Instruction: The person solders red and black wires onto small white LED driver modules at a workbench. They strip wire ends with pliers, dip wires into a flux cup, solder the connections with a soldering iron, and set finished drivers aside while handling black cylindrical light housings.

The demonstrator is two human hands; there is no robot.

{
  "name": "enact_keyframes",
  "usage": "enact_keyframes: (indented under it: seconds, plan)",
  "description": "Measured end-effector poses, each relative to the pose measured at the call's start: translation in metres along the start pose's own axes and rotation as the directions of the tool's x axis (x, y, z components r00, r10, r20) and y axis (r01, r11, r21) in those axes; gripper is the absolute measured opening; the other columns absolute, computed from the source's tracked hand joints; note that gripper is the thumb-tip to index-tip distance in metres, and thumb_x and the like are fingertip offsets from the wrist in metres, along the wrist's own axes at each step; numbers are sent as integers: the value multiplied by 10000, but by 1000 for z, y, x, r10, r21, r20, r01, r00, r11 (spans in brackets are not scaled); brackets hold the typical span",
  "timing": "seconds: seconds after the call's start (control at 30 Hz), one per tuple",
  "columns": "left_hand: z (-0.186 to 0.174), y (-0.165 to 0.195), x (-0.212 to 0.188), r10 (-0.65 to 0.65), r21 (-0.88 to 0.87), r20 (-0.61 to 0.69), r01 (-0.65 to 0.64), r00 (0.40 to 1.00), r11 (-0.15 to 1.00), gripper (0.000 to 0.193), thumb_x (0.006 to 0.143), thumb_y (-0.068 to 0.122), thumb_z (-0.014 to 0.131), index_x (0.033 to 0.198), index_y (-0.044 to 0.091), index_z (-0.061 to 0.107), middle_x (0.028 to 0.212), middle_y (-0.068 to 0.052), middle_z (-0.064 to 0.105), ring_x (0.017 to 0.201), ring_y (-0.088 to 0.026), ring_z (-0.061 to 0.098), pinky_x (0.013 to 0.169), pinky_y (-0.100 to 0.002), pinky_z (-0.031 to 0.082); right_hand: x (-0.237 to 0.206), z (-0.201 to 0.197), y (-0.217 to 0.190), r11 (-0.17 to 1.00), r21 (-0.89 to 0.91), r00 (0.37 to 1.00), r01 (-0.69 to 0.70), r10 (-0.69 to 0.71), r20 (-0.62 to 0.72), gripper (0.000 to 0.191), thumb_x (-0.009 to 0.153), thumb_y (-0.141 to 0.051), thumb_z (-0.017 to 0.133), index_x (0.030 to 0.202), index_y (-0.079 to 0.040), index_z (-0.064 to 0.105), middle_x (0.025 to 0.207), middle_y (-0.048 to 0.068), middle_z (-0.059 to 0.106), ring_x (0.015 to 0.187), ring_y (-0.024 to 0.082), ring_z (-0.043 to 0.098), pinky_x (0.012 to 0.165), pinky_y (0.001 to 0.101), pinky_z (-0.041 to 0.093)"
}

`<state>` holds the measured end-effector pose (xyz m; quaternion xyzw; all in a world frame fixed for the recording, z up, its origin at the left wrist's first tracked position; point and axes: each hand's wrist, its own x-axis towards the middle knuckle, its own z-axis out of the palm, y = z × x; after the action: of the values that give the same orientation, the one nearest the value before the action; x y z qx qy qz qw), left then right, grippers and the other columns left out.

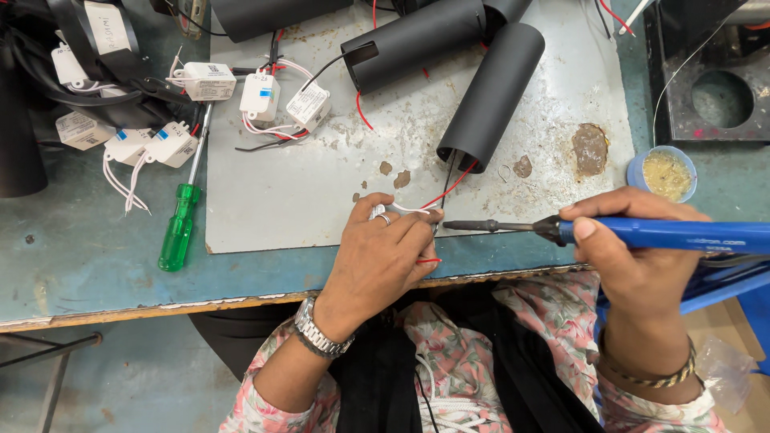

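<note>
My left hand [378, 255] pinches thin red and white wires [417, 210] at the front edge of a grey metal sheet [273, 192]. The red and black wires [453, 180] run up into the open end of a black cylinder [491, 95] lying on the sheet. My right hand [634, 248] grips a blue-handled soldering iron [666, 234]. Its dark tip [449, 225] points left and sits just beside my left fingertips and the wire ends. A watch is on my left wrist, a bracelet on my right.
A green-handled screwdriver [180, 224] lies left of the sheet. Several small white driver boxes [261, 96] with wires lie at the back left. More black cylinders [417, 40] lie behind. A small blue pot of yellowish paste [664, 173] stands to the right, a black stand [718, 96] beyond it.
</note>
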<state>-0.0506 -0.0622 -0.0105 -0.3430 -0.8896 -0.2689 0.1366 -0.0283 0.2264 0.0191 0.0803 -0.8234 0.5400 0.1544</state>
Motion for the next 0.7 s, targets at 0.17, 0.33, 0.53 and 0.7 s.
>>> enact_keyframes:
  seconds: [0.17, 0.33, 0.53, 0.7]
  plan:
    - [-1, 2, 1, 8, 7, -11, -7, 1000, 1000, 255, 773, 221, 811, 895, 121, 611, 1030, 9, 726, 740, -191, 629, 1067, -467, 415, 2, 6, -3, 1000, 16, 999, -21, 21, 26, 186, 960, -154, 727, 988, 30, 736, 659, 24, 652, 540, 49, 595, 512, 153, 426]
    - [-1, 2, 0, 13, 12, -19, -13, 1000, 1000, 255, 775, 221, 815, 889, 123, 610, 1051, 14, 727, 757, -179, 638, 1073, -464, 415, 6, 8, -12, 997, -64, 997, 39, -35, 62, 190, 939, -173, 727, 959, 15, 748, 674, 18, 660, 539, 44, 568, 510, 169, 394]
    - [-1, 2, 0, 9, 6, -12, -9, 1000, 1000, 270, 768, 226, 821, 920, 112, 630, 1034, 9, 721, 749, -177, 635, 1070, -466, 412, 16, 9, -27, 971, -179, 982, 160, -138, 130, 195, 912, -204, 725, 947, -14, 751, 686, 15, 685, 514, 30, 581, 494, 172, 396]
    - [-2, 1, 0, 8, 9, -1, -8, 1000, 1000, 257, 767, 231, 820, 875, 120, 616, 1039, 11, 726, 751, -181, 638, 1074, -467, 411, 14, 4, -35, 986, -151, 996, 72, -64, 56, 205, 889, -200, 719, 943, -4, 748, 701, 13, 661, 503, 34, 560, 482, 169, 379]
